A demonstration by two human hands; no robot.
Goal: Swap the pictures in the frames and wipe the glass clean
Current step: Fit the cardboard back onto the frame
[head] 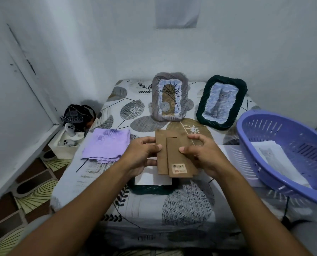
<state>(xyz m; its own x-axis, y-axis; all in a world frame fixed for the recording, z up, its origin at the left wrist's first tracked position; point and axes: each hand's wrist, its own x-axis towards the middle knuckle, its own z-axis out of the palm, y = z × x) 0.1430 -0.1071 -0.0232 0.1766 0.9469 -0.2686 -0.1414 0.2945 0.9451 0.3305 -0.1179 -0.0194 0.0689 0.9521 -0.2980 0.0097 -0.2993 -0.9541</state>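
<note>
A brown cardboard frame backing [173, 154] with a fold-out stand and a barcode sticker is held up between both hands. My left hand [144, 154] grips its left edge and my right hand [200, 154] grips its right edge. Below it on the bed lies a dark green rope frame [150, 189] face down, with white paper [154, 177] on it. A grey rope frame [169, 97] with nothing behind its glass lies at the back. To its right lies a second dark green frame [221, 101] with a cat picture. A folded lilac cloth [106, 145] lies to the left.
A lilac plastic basket [283, 150] at the right holds printed pictures [276, 159]. The bed has a leaf-patterned sheet [172, 209]. White walls close in behind and left. On the floor at the left are a dark bag [79, 115] and a white box [68, 141].
</note>
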